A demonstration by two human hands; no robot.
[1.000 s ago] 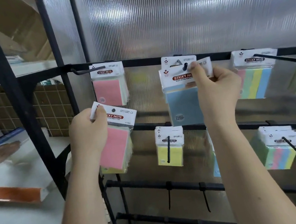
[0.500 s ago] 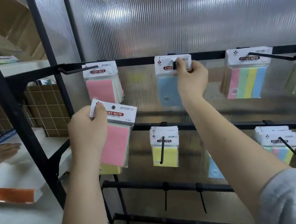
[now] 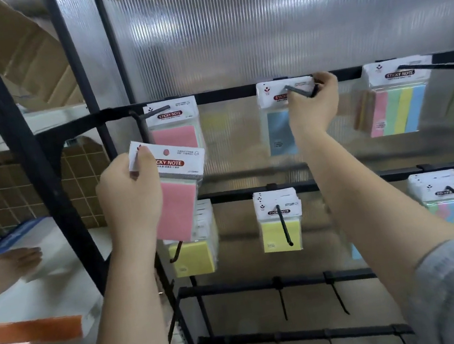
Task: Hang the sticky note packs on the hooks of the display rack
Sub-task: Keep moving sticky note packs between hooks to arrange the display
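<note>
The right hand [image 3: 311, 107] reaches up to the rack's top bar [image 3: 225, 94], its fingers curled round the white header of the blue pack [image 3: 280, 130], which hangs on the middle hook [image 3: 297, 91] (the hook's black prong shows just in front of the knuckles). Left of the blue pack and lower, the left hand [image 3: 130, 199] pinches a pink pack [image 3: 177, 191] by the top corner of its card, thumb on the front, holding it tilted in front of the rack, off any hook. Just above that, a second pink pack [image 3: 174, 126] hangs from the bar's left hook. Right of the blue pack hangs a striped pack [image 3: 397, 103]. Below the blue pack, on the next bar, a yellow pack [image 3: 280, 223] hangs on its own hook.
</note>
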